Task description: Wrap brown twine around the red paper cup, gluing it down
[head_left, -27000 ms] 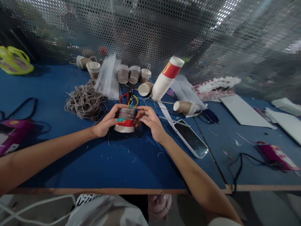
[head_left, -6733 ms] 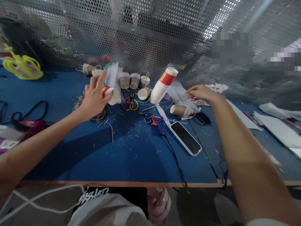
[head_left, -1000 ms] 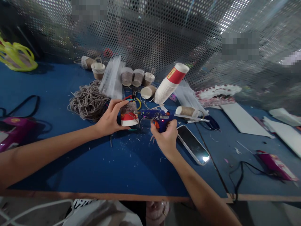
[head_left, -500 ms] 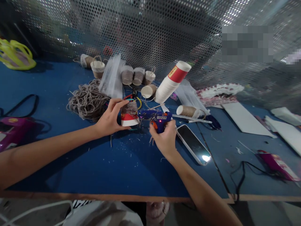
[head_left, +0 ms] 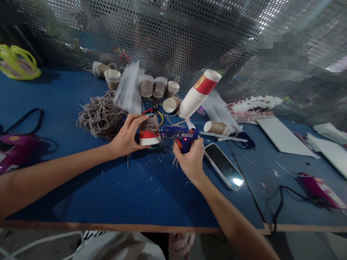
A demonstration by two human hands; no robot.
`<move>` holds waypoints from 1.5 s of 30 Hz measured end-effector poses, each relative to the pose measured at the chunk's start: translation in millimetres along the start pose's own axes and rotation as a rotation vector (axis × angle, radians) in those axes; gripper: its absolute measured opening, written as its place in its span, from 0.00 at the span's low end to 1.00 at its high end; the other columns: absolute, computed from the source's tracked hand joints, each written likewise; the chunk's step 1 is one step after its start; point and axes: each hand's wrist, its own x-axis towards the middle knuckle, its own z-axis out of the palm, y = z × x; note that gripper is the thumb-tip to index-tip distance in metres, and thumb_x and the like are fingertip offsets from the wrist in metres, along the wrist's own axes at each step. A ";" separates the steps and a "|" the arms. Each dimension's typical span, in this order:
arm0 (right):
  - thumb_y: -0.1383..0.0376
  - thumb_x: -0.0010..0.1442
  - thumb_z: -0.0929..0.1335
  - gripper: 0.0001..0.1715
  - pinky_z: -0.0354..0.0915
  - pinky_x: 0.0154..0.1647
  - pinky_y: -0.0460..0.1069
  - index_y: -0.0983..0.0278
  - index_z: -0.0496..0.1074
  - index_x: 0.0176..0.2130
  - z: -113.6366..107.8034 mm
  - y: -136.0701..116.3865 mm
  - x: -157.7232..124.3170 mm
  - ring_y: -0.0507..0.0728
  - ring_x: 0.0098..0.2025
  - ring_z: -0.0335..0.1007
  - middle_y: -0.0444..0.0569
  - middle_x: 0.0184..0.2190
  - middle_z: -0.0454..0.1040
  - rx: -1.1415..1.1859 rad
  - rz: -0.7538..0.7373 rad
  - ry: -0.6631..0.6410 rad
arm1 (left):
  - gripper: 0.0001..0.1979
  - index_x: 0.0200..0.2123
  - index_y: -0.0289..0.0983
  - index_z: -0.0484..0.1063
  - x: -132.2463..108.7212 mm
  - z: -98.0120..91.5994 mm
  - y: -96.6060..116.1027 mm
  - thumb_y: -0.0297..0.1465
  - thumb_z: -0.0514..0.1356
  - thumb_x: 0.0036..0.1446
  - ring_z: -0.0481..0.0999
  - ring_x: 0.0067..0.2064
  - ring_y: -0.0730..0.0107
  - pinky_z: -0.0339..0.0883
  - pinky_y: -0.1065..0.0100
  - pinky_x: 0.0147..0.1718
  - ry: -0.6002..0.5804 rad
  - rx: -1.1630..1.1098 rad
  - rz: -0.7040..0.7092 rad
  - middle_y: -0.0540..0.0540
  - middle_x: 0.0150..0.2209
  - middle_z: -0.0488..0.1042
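My left hand [head_left: 130, 133] grips a paper cup [head_left: 150, 138] between thumb and fingers. Grey-brown cord is wound around part of the cup, and a red and white band is bare. In my right hand [head_left: 191, 155] is a blue glue gun [head_left: 177, 133] with an orange trigger and a small red light. Its nozzle points left, at or very close to the cord-wrapped side; contact cannot be made out. A clear glue stick [head_left: 223, 136] juts from the gun's rear. Left of the cup lies a heap of grey cord [head_left: 101, 115].
A leaning stack of paper cups [head_left: 199, 94] stands behind the gun. Several cord-wrapped cups [head_left: 146, 86] line the back near white netting [head_left: 128, 88]. A phone [head_left: 223, 166] lies right of my hand. Purple devices [head_left: 321, 189] with black cords rest at both sides.
The glue gun and my right hand have shifted very slightly to the right. My left hand keeps its hold on the cup.
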 end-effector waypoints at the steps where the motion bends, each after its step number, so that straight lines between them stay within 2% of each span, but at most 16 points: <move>1: 0.56 0.50 0.71 0.25 0.67 0.21 0.51 0.55 0.50 0.32 0.1 0.3 0.0 0.54 0.23 0.67 0.38 0.23 0.65 0.002 -0.005 0.001 | 0.51 0.65 0.43 0.51 -0.1 0.0 0.0 0.43 0.75 0.43 0.70 0.55 0.47 0.71 0.44 0.53 -0.006 0.008 -0.007 0.37 0.53 0.65; 11: 0.56 0.50 0.71 0.25 0.66 0.23 0.53 0.55 0.49 0.32 -0.4 0.9 1.1 0.56 0.24 0.67 0.38 0.23 0.63 0.003 0.032 -0.016 | 0.52 0.67 0.41 0.49 -1.0 -0.2 -0.1 0.41 0.74 0.45 0.70 0.55 0.47 0.72 0.46 0.52 -0.004 0.043 0.011 0.37 0.53 0.65; 19: 0.57 0.50 0.71 0.24 0.65 0.21 0.51 0.55 0.49 0.32 -0.4 1.2 0.6 0.54 0.22 0.66 0.38 0.23 0.64 0.015 0.012 0.014 | 0.55 0.70 0.43 0.44 -1.2 1.5 -2.0 0.41 0.73 0.46 0.70 0.54 0.47 0.75 0.49 0.49 0.009 0.011 0.024 0.37 0.53 0.62; 26: 0.57 0.51 0.71 0.24 0.64 0.19 0.50 0.55 0.50 0.32 -2.0 -0.2 0.5 0.54 0.22 0.67 0.38 0.22 0.65 0.020 0.009 0.015 | 0.52 0.68 0.45 0.44 -1.5 -0.1 0.5 0.41 0.72 0.48 0.69 0.54 0.45 0.79 0.49 0.44 -0.022 0.010 -0.033 0.36 0.54 0.60; 34: 0.57 0.50 0.71 0.24 0.65 0.20 0.51 0.55 0.48 0.32 -2.3 -0.6 0.9 0.54 0.20 0.66 0.37 0.22 0.64 0.034 0.043 0.010 | 0.48 0.66 0.42 0.48 -1.7 -0.5 -0.2 0.43 0.71 0.50 0.69 0.53 0.49 0.78 0.52 0.44 0.026 -0.030 -0.018 0.36 0.53 0.61; 45: 0.57 0.50 0.70 0.23 0.67 0.21 0.51 0.55 0.50 0.32 -2.8 0.3 2.1 0.55 0.21 0.67 0.38 0.21 0.66 0.018 0.026 0.035 | 0.49 0.65 0.42 0.48 -3.1 1.7 -0.8 0.42 0.72 0.48 0.69 0.56 0.49 0.78 0.51 0.45 0.035 -0.052 -0.073 0.36 0.55 0.60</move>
